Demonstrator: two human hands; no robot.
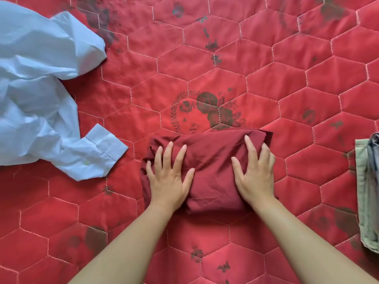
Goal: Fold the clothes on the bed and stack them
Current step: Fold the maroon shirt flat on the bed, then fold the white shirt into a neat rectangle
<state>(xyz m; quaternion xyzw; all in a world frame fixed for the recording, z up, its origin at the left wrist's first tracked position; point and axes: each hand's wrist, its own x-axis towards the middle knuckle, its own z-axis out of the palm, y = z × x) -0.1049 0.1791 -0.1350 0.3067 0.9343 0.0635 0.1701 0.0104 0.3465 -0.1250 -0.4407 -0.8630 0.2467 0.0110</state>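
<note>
Left hand (167, 177) and right hand (255, 175) lay flat, fingers wide, holding nothing, on the folded dark red cloth (209, 171) | cloth sat mid-bed (266, 78), long side left-right | folded stack (367, 191) far right, nearer right hand | blue shirt (41, 99) left, unfolded.

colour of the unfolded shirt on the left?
Light blue shirt, crumpled; head view.

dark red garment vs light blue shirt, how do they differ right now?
The dark red garment is folded into a compact bundle; the light blue shirt lies crumpled and unfolded. Left hand and right hand press flat on the red one; the blue one is untouched. Both lie on the red quilt.
</note>
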